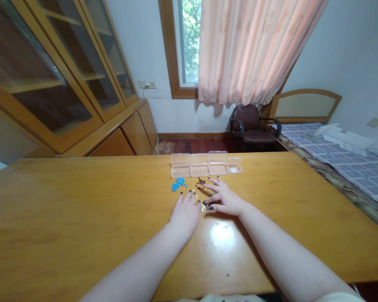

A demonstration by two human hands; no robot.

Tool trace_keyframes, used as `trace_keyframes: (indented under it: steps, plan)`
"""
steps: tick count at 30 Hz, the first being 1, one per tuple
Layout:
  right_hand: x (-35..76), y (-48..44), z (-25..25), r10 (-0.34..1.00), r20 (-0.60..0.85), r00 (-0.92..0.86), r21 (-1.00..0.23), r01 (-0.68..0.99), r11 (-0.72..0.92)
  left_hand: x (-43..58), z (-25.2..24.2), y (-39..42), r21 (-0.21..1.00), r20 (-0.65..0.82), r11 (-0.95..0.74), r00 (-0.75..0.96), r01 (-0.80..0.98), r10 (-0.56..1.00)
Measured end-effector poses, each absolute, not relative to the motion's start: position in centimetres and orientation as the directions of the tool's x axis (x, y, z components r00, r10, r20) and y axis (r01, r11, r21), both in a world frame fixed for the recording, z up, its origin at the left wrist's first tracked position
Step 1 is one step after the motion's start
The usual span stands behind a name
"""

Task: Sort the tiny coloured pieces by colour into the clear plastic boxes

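So the pale yellow bits (pixel 203 207) are down on the desk (pixel 97 201), right between the two hands. They don't line up any one way, just a loose scatter, and each one's too tiny for me to call its long axis. The blue pieces (pixel 176 185) sit beyond the left hand (pixel 185 212), their pile stretched on a slant, near left to far right. The clear organizer (pixel 199 169) runs lengthwise left to right past all of it, lids tipped up along the far side.

Looks-wise, the pale ones go from cream to proper yellow, the blue is bright and solid, and the brown pieces (pixel 200 181) near the right hand (pixel 226 199) are dark reddish. All small and chunky; exact shapes are too fine to make out. Organizer's see-through plastic, boxy compartments, white label (pixel 234 170) in the right-hand one. Desk is glossy yellowish wood with a hot glare spot.

Left fingers are stretched out, slightly spread, tips by the pale bits. Right fingers are fanned wider over them; can't tell if either set is pinning a piece.
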State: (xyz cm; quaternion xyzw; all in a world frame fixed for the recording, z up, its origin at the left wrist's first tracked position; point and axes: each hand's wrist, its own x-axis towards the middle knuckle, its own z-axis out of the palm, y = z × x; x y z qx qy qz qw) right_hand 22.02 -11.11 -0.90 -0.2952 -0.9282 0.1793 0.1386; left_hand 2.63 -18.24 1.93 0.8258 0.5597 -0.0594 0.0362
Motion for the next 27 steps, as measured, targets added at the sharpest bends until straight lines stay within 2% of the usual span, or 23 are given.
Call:
trace_keyframes:
  steps: [4, 10, 15, 21, 27]
  plan:
    - [21.8, -11.2, -0.9, 0.621, 0.113, -0.776, -0.393, 0.539, 0.745, 2.4, 1.2, -17.5, 0.001, -0.109, -0.359, 0.357, 0.934, 0.928]
    - [21.7, -11.0, -1.7, 0.735, 0.091, -0.672, -0.344, 0.671, 0.657, 1.8, -0.2, -16.5, 0.052, -0.013, -0.382, 0.383, 0.923, 0.924]
    - [21.4, -10.7, -2.5, 0.777, 0.082, -0.625, -0.303, 0.727, 0.616, 1.2, -1.8, -15.4, 0.06, 0.049, -0.332, 0.329, 0.941, 0.943]
    - [22.4, -10.1, -2.1, 0.81, 0.144, -0.568, -0.316, 0.75, 0.581, 0.5, -1.8, -14.4, 0.111, 0.067, -0.281, 0.275, 0.953, 0.959]
    - [21.9, -10.2, -2.5, 0.771, 0.107, -0.628, -0.322, 0.712, 0.624, 1.0, -0.8, -14.8, 0.192, -0.022, -0.354, 0.365, 0.915, 0.931]
